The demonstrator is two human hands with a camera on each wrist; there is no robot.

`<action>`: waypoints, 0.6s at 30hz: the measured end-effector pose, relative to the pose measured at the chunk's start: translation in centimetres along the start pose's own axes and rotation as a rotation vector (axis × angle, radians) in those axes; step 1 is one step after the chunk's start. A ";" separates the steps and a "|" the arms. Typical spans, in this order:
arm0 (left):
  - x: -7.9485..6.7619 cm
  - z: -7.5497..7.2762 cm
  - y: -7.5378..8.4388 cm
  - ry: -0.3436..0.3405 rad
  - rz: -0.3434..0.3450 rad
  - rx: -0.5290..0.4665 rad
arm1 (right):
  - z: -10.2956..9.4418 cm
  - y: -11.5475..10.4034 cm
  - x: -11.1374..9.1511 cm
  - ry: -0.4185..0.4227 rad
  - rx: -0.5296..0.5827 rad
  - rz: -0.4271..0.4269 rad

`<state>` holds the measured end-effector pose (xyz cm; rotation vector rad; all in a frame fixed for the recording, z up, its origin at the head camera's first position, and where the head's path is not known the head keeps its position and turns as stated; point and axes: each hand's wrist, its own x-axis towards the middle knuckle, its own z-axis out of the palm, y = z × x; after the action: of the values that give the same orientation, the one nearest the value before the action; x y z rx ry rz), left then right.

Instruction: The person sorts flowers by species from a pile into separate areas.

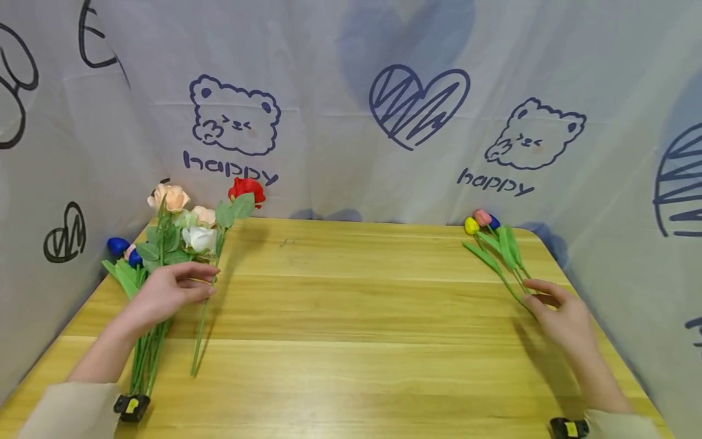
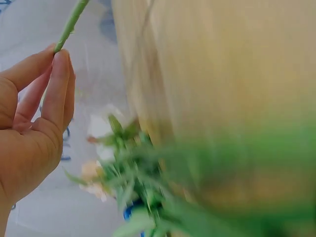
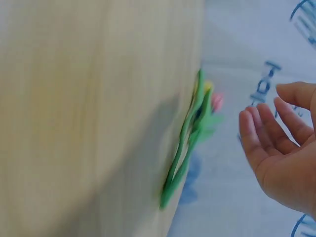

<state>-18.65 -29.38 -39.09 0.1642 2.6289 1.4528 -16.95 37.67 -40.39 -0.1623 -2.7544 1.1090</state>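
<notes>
In the head view my left hand (image 1: 169, 291) pinches the green stem of a red rose (image 1: 247, 191) between thumb and fingertips. The left wrist view shows that stem (image 2: 71, 25) rising from the fingertips. Below and beside this hand lies a bunch of artificial flowers, with a white rose (image 1: 200, 239), peach roses (image 1: 169, 198) and blue tulips (image 1: 117, 246). At the table's right side, my right hand (image 1: 565, 317) hovers near the stems of yellow, pink and blue tulips (image 1: 504, 247). Its fingers are loosely bent, apart from the tulips (image 3: 190, 133) in the right wrist view.
The flowers lie on a wooden table (image 1: 351, 305). Pale cloth (image 1: 329, 110) with drawn bears and hearts hangs along its back and both sides. Black wrist devices (image 1: 131, 407) sit at the sleeve cuffs.
</notes>
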 end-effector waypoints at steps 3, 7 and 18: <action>0.6 1.3 1.0 0.034 0.018 -0.082 | 1.1 -1.8 -0.2 0.039 0.116 -0.013; 1.4 3.1 2.6 0.070 0.030 -0.175 | 3.1 -4.3 -0.3 0.061 0.250 -0.058; 4.6 8.4 6.7 0.122 0.119 -0.365 | 8.7 -9.9 -0.5 -0.020 0.474 -0.155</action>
<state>-21.59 -18.13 -38.14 0.2001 2.4211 2.0107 -18.57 24.62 -39.72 0.1215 -2.3817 1.6743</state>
